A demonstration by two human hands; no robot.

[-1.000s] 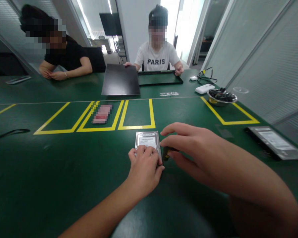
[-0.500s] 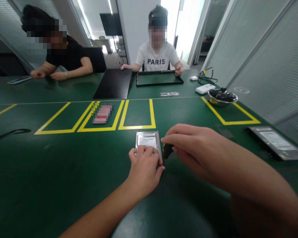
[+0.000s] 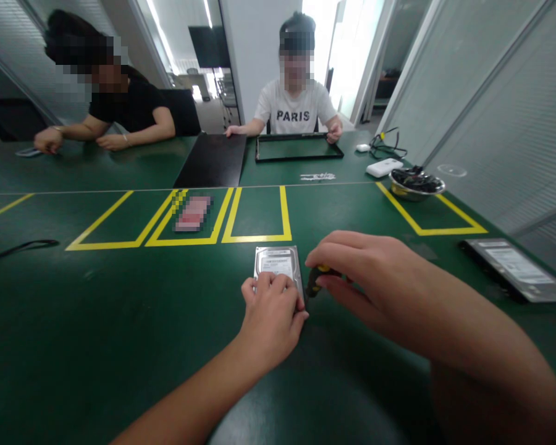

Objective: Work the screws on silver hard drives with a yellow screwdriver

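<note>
A silver hard drive point(image 3: 278, 262) with a white label lies flat on the green table point(image 3: 97, 321), just in front of the yellow floor-tape boxes. My left hand point(image 3: 271, 318) rests on its near edge, fingers curled and pressing down on it. My right hand point(image 3: 366, 272) is closed round a small black and yellow tool point(image 3: 315, 279), probably a screwdriver handle, whose end sits at the drive's right edge. Most of the tool is hidden under my fingers.
Yellow tape rectangles point(image 3: 254, 213) mark the table. A metal bowl of dark parts point(image 3: 416, 183), a white device point(image 3: 383, 167) and a flat labelled unit point(image 3: 514, 267) lie to the right. Across the table, two people sit by a black panel point(image 3: 213, 161) and a black frame point(image 3: 299, 147).
My right hand has shifted slightly on the tool, showing its yellow part. The person opposite has laid the black panel flat; the person at left has reached an arm outward.
</note>
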